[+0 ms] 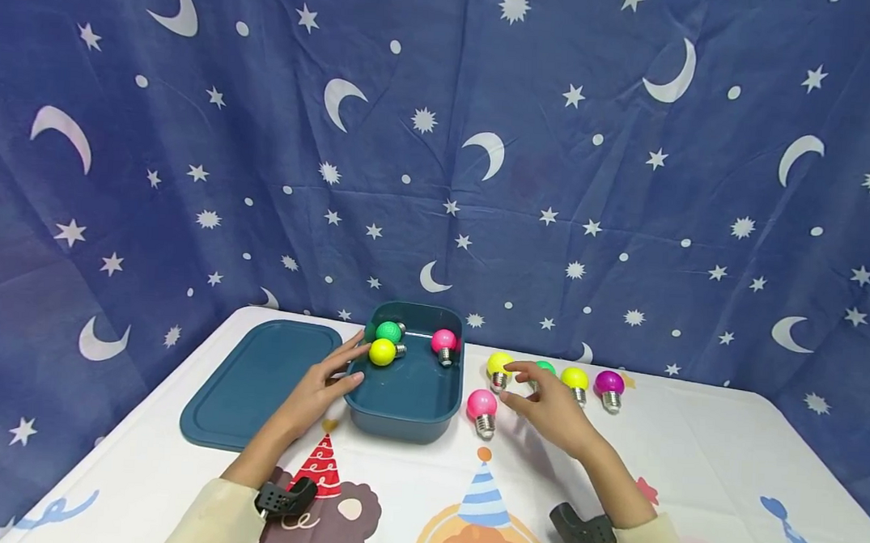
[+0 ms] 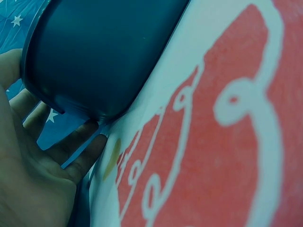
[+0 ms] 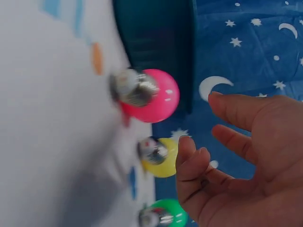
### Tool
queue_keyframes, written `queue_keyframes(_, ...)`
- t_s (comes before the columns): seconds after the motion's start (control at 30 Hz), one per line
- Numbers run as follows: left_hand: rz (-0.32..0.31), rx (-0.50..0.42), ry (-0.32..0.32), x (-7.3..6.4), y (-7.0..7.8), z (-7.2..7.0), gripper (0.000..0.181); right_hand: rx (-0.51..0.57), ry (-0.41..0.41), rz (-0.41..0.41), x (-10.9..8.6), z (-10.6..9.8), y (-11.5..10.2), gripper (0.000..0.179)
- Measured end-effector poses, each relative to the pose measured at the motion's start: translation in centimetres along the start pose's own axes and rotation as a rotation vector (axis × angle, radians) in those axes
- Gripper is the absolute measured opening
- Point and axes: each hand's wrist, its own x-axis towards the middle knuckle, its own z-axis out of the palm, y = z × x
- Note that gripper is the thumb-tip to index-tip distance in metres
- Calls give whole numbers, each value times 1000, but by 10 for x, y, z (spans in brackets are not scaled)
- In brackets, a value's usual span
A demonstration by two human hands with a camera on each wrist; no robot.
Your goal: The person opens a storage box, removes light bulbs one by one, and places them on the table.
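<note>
Teal box (image 1: 402, 426) touches spread left fingers (image 1: 345, 357); right fingers (image 3: 234, 111) hover, loosely parted.

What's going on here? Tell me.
A person's left hand is at the side of the box; their right hand, holding nothing, hovers near the loose pink bulb. Inside the box lie a green bulb, a yellow bulb and another pink one. Four more sit outside: two yellow, one green, one purple. The lid lies left of the box.
</note>
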Motion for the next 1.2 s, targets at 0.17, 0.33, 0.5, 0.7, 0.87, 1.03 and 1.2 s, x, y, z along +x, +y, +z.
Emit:
queue_keyframes(0.17, -10, -13, 0, 0, 0, 2, 48, 5, -20, -11, 12, -8, -20, 48)
queue_keyframes(0.33, -24, -3, 2, -1, -3, 1, 47, -8, -58, -81, 35, -1, -46, 47)
queue_keyframes(0.5, -6, 6, -2, -2, -3, 0, 48, -62, -77, -133, 58, 13, -70, 44)
queue_keyframes(0.7, 12, -25, -1, 0, -2, 1, 48, -127, -102, -167, 82, 32, -84, 44)
queue_keyframes(0.87, -4, -25, -8, 0, -1, 1, 49, -201, -116, -181, 98, 46, -89, 42)
queue_keyframes(1.03, -13, -28, -6, 1, -3, 1, 48, -271, -112, -143, 108, 54, -89, 41)
queue_keyframes(1.2, -19, -34, -4, 0, -3, 0, 48, -332, -148, -104, 114, 61, -92, 40)
